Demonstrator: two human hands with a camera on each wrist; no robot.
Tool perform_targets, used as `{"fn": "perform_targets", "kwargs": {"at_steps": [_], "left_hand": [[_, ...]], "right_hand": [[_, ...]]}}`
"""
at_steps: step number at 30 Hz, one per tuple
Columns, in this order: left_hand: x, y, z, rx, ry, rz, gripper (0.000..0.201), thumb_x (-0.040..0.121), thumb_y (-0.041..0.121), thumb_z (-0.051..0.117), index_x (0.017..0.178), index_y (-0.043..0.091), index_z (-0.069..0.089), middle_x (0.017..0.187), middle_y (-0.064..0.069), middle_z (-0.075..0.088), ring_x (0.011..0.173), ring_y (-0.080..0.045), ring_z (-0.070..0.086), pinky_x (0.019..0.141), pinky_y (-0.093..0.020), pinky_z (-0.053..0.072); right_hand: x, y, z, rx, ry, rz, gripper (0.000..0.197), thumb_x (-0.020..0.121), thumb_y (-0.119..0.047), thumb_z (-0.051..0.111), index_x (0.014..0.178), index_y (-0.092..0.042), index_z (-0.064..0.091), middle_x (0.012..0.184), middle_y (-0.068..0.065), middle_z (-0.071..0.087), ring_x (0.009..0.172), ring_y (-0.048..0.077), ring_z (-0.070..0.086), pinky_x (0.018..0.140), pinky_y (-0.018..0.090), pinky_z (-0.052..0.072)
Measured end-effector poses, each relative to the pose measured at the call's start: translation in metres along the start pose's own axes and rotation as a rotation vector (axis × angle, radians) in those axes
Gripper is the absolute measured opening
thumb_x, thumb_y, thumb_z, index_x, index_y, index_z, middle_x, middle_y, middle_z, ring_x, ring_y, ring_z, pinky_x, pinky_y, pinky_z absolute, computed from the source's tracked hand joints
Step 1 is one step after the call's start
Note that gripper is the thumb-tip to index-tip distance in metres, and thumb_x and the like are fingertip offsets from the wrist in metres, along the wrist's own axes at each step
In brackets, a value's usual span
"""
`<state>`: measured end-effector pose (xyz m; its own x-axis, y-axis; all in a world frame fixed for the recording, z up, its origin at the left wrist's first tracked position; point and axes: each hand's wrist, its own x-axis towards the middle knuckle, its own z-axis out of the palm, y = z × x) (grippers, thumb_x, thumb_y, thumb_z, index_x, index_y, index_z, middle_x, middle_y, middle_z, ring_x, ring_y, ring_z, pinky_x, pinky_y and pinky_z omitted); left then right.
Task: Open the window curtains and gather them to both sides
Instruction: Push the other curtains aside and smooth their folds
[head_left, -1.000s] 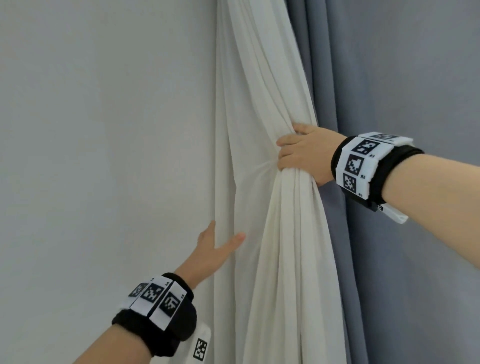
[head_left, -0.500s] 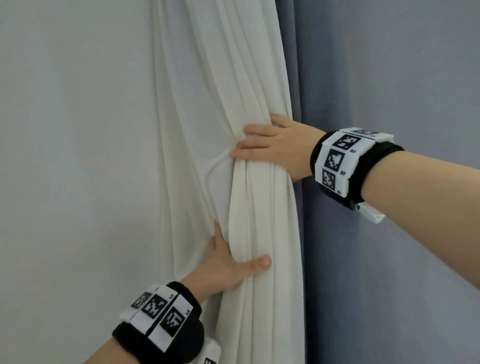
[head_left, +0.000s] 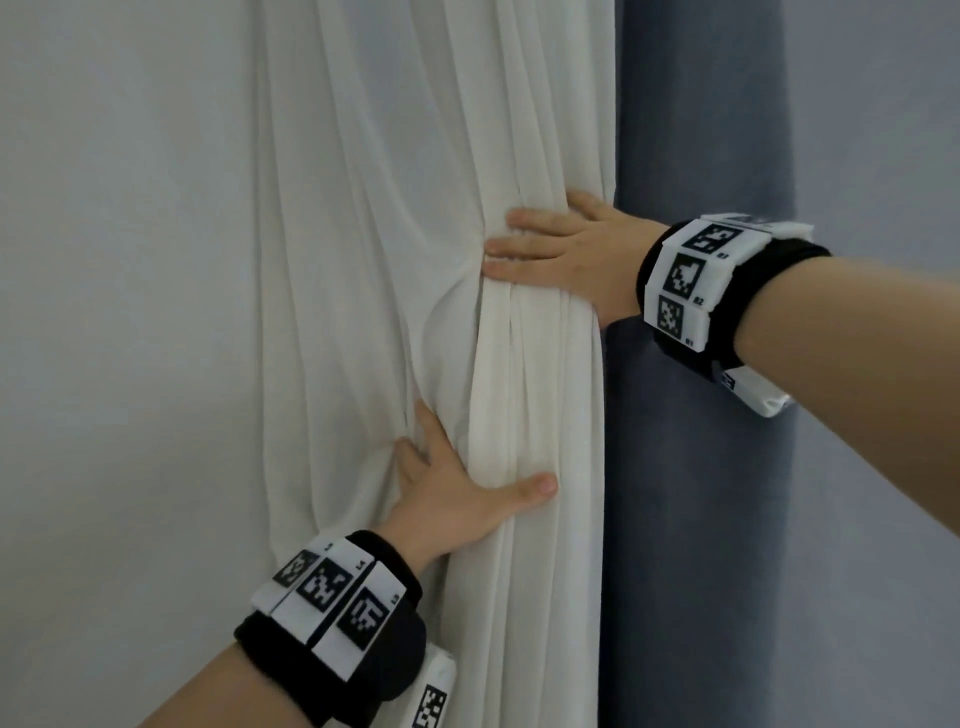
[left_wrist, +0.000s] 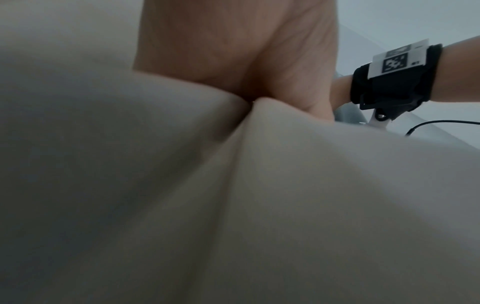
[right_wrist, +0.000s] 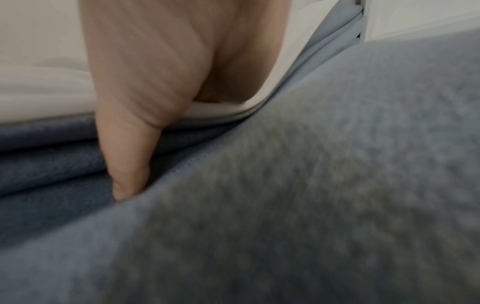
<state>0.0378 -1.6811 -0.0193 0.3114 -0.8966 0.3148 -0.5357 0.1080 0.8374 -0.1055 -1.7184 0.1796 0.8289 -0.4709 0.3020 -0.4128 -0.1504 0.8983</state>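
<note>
A white curtain (head_left: 363, 260) hangs in bunched folds down the middle of the head view, with a blue-grey curtain (head_left: 691, 467) right beside it. My right hand (head_left: 545, 254) lies across the bunch at mid height, fingers over its front. In the right wrist view the thumb (right_wrist: 130, 164) is tucked into the blue-grey curtain (right_wrist: 311, 185) folds behind the white curtain (right_wrist: 39, 72). Lower down, my left hand (head_left: 457, 493) grips the same bunch, thumb across the front and fingers buried in the folds. White curtain (left_wrist: 233, 205) fills the left wrist view below the palm (left_wrist: 233, 51).
A plain pale surface (head_left: 114, 312) fills the left of the head view. More blue-grey fabric (head_left: 883, 156) covers the far right. A thin black cable (left_wrist: 441, 123) shows in the left wrist view below my right wristband (left_wrist: 394, 76).
My left hand, open beside the white curtain a second ago, has closed round its lower folds. The right hand's curled fingers have flattened across the bunch. More folds are gathered.
</note>
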Motion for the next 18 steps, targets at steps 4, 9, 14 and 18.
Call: {"fn": "perform_targets", "kwargs": {"at_steps": [4,9,14,18], "left_hand": [[0.013,0.005,0.017,0.006,-0.001,-0.009,0.168,0.005,0.089,0.054,0.130,0.034,-0.043,0.151,-0.010,-0.034,0.144,-0.029,-0.018,0.118,-0.055,0.006],[0.014,0.004,0.024,0.007,-0.005,-0.030,0.160,0.027,0.081,0.070,0.128,0.033,-0.045,0.148,-0.013,-0.038,0.142,-0.028,-0.026,0.116,-0.057,0.002],[0.010,0.007,0.027,0.023,0.041,-0.055,0.156,0.039,0.073,0.075,0.129,0.029,-0.045,0.148,-0.015,-0.039,0.140,-0.026,-0.030,0.116,-0.054,0.000],[0.000,0.009,0.031,-0.007,0.095,-0.014,0.151,0.045,0.069,0.076,0.134,0.030,-0.040,0.150,-0.014,-0.035,0.142,-0.025,-0.027,0.117,-0.054,0.002]], "right_hand": [[0.000,0.000,0.001,0.043,-0.106,0.014,0.109,0.077,-0.016,0.069,0.148,-0.033,-0.013,0.159,-0.010,-0.015,0.146,0.019,-0.016,0.114,0.056,0.004],[-0.014,-0.011,-0.023,0.052,-0.109,0.003,0.098,0.080,-0.012,0.062,0.150,-0.027,-0.005,0.160,-0.004,-0.010,0.147,0.021,-0.010,0.115,0.053,0.012],[-0.062,-0.010,-0.050,0.323,0.303,0.235,0.088,0.080,-0.034,0.056,0.150,-0.029,0.002,0.160,0.003,-0.012,0.146,0.025,-0.016,0.115,0.055,-0.001],[-0.075,-0.036,-0.053,0.977,0.514,0.747,0.125,0.062,-0.078,0.057,0.145,-0.030,-0.022,0.156,0.010,-0.026,0.144,0.029,-0.022,0.109,0.064,-0.004]]}}
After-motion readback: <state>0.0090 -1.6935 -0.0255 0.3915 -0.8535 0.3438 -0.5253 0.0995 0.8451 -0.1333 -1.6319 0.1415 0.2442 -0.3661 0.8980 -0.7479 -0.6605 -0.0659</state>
